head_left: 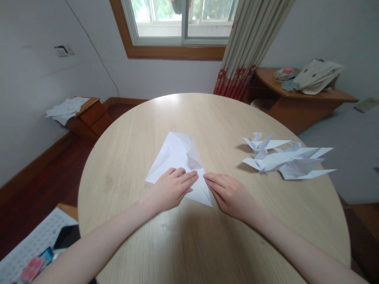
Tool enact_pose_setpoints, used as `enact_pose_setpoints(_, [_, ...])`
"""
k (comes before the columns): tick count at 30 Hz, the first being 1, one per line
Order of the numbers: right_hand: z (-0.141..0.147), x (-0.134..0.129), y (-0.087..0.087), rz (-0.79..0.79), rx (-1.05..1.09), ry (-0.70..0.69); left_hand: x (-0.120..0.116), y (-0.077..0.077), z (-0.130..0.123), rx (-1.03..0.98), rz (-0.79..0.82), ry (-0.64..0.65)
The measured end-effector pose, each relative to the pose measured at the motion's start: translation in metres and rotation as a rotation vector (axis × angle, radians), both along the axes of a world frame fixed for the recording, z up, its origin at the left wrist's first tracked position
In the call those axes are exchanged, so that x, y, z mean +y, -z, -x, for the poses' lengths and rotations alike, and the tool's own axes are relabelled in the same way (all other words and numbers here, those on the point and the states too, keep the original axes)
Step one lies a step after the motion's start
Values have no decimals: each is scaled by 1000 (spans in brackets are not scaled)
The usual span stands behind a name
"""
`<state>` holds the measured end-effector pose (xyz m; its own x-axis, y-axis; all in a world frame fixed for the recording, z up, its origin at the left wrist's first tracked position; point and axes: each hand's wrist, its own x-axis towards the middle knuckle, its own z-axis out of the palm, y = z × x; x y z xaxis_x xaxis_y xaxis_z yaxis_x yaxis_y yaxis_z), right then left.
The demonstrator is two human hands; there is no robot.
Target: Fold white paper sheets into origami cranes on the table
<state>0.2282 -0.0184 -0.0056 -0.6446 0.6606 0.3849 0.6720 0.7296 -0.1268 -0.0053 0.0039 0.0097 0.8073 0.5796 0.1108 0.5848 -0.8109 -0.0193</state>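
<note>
A partly folded sheet of white paper [174, 152] lies on the round wooden table [133, 142], with creases across it and a pointed corner toward me. My left hand [174, 187] rests flat on the paper's lower part, its fingers pointing right and slightly apart. At the paper's right edge is my right hand [227, 193], its fingers pressed together and their tips touching the edge. Whether the right fingers pinch any paper is hard to make out. Several folded white paper birds [284, 159] sit close together on the table's right side.
Papers lie on a low wooden cabinet [93, 112] at the left. A corner shelf [322, 100] at the right holds a cloth bag [318, 75]. Beside my left forearm, a dark phone [66, 236] rests on a patterned surface below the table's edge.
</note>
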Motion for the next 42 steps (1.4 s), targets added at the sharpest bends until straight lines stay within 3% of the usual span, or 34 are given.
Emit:
enact_pose_setpoints(15, [-5, -22, -16, 140, -30, -66, 0, 1, 1, -12, 4, -4])
enact_pose_setpoints(42, [-24, -27, -15, 300, -175, -249, 0, -2, -1, 12, 29, -12])
